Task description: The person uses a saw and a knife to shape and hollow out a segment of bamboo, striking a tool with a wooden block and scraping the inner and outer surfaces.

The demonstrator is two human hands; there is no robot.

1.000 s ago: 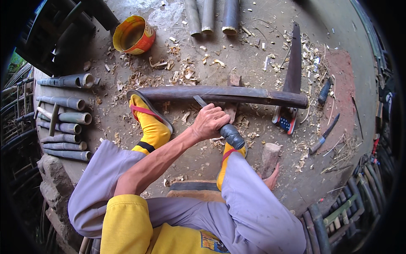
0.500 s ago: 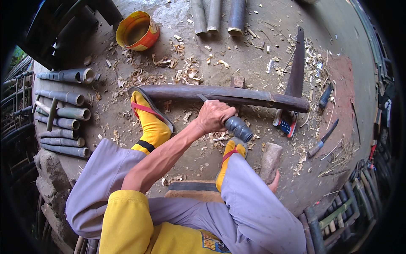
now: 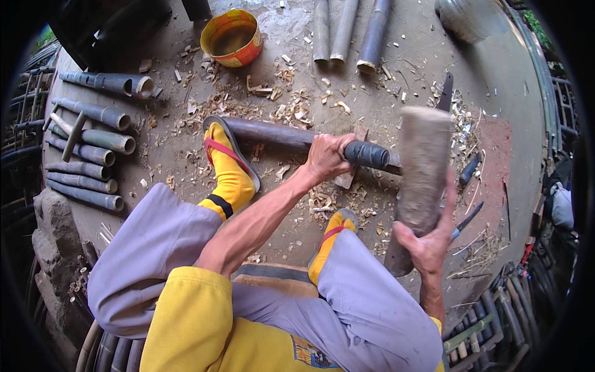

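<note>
A dark bamboo pole (image 3: 269,132) lies crosswise before me, a wooden block (image 3: 347,177) near its middle. My left hand (image 3: 328,158) is closed round a chisel, whose dark wrapped handle (image 3: 367,154) points right; the hand hides its blade. On the right, my right hand (image 3: 427,245) grips a thick wooden mallet (image 3: 424,167) near its lower end. The mallet is raised, slightly blurred, and covers the pole's right end and part of a saw (image 3: 447,93). My sandalled left foot (image 3: 226,158) rests against the pole's left end.
Several cut bamboo tubes (image 3: 93,139) lie at the left, and three more (image 3: 343,31) at the back. A yellow-red tub (image 3: 232,40) holds liquid. Shavings (image 3: 291,111) litter the floor. A knife (image 3: 468,218) and a dark-handled tool (image 3: 469,169) lie at the right.
The mallet has risen from beside my right knee, lifted by my right hand. My left hand has shifted right along the pole, and the chisel handle has swung up from pointing down-right.
</note>
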